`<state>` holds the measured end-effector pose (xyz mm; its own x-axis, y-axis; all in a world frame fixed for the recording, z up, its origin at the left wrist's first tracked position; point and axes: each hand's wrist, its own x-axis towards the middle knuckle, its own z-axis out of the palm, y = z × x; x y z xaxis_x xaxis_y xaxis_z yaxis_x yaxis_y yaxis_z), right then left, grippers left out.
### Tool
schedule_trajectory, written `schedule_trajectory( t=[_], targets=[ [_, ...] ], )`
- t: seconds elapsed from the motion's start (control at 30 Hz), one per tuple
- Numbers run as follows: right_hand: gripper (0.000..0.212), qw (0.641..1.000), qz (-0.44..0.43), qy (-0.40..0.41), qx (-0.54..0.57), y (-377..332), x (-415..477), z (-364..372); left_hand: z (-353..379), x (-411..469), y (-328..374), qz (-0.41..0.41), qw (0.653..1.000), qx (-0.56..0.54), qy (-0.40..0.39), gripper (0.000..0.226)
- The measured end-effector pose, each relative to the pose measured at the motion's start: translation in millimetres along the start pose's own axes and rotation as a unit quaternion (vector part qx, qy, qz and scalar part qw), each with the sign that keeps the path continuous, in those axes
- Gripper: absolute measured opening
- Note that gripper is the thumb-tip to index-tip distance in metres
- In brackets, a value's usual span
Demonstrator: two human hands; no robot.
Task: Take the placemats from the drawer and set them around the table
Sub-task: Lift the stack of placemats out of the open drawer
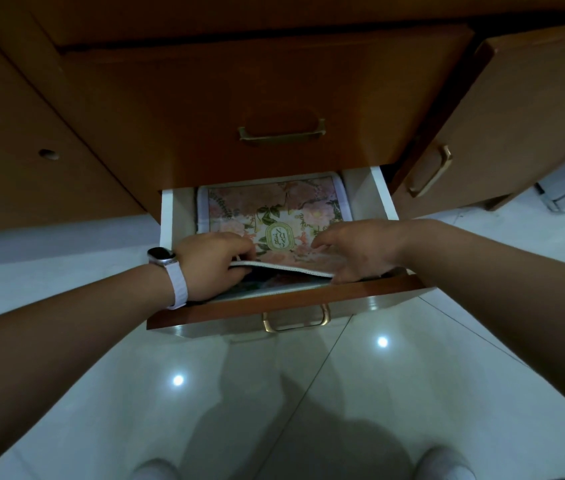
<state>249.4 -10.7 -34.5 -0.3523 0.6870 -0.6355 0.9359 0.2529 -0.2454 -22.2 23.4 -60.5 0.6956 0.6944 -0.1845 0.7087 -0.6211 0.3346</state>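
Two white-socked feet (156, 471) at 6 o'clock on the glossy tiled floor (291, 393). One open drawer (360, 294) above them, with one brass pull (296, 320) on its front.

Both hands are inside, at its near edge. The left hand (210, 266), wearing one watch (161, 256), has its fingers curled round the near-left edge of the top placemat (274, 209). The right hand (354, 249) pinches the near-right corner, fingers on top; I can't see the thumb.

The lifted edge runs 9 to 3 between the two grips, and the mat stretches from them toward 12. Long axis is hard to call with this lens. The hands look equally near.

Placemats: floral stack in the drawer, top one raised, at least one more showing under it at 6. Total count unclear.

My guess is the lift goes up and back toward 6, clear of the one closed upper drawer (274, 81) overhanging at 12. One open cabinet door (534, 116) at 2. No table in view.
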Motion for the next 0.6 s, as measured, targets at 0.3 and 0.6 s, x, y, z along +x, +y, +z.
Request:
schedule_trajectory(
  t=[0.3,0.6],
  targets=[
    [0.068,0.996,-0.008,0.002,0.092,0,7,11,-1,0,-1,-0.009,0.999,-0.035,-0.008,0.012],
    [0.073,0.997,-0.004,-0.051,0.049,2,17,8,2,-1,-4,-0.008,0.999,-0.044,-0.020,0.011]
  ],
)
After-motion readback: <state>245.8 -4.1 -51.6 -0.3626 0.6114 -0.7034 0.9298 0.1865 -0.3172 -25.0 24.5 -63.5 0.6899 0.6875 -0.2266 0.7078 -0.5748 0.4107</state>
